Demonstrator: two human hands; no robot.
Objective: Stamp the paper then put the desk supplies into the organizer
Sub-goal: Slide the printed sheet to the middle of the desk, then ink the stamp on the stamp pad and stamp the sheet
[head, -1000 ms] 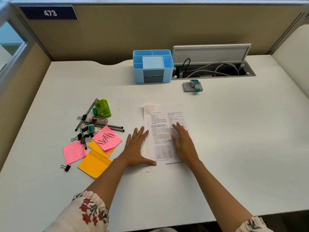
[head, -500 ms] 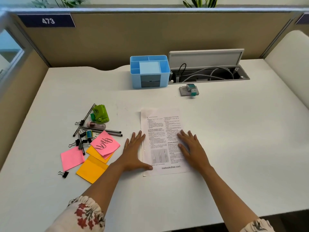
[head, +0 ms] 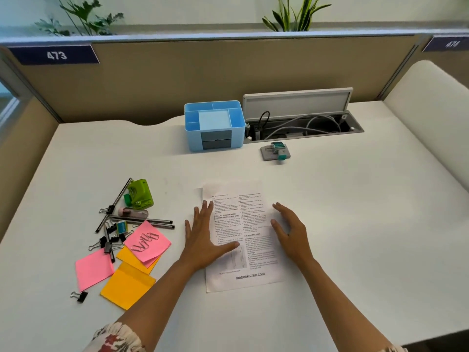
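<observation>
A printed paper (head: 247,250) lies flat in the middle of the white desk (head: 355,224). My left hand (head: 203,237) rests flat on its left edge, fingers spread. My right hand (head: 291,232) sits at its right edge, fingers slightly lifted and apart, holding nothing. A small teal stamp on a grey pad (head: 275,151) stands beyond the paper. The blue organizer (head: 214,125) is at the back. At left lie a green stapler (head: 139,194), pens (head: 152,222), binder clips (head: 106,245), paper clips (head: 146,241) and pink (head: 94,269) and orange sticky notes (head: 128,285).
An open cable tray (head: 302,123) with wires and a raised lid sits right of the organizer. A beige partition (head: 228,72) closes the back and left. A white curved panel (head: 431,110) borders the desk's right side.
My right hand slid from the middle of the paper to its right edge and its fingers lifted. My left hand stays on the left edge. The camera tilted upward.
</observation>
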